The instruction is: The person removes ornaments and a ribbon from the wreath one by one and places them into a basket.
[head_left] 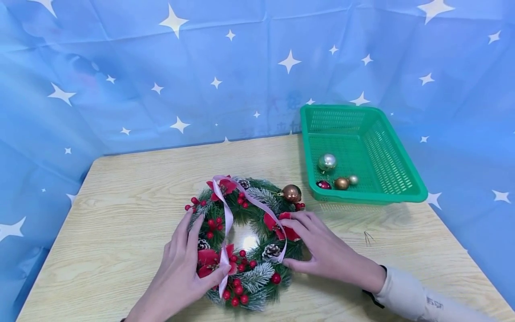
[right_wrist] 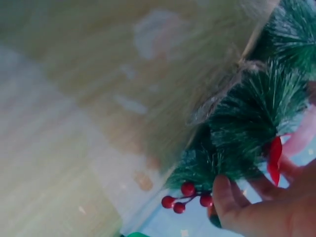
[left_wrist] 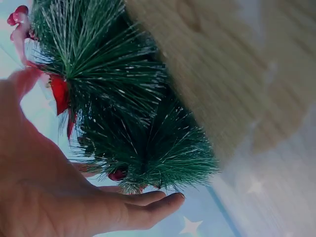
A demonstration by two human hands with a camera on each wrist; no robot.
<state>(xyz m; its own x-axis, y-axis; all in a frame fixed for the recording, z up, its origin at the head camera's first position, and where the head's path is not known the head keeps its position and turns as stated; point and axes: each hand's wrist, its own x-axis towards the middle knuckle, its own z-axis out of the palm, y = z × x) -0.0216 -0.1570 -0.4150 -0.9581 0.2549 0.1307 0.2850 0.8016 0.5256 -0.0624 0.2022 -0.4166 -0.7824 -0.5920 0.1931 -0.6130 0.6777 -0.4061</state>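
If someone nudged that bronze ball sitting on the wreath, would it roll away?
Probably not far. The bronze ball rests among the wreath's bristly needles, which should hold it, and a gold cap points into the greenery, so it may be tied on; I cannot tell. It is round and glossy, so once loose on the smooth table it would likely roll, and may be fragile.
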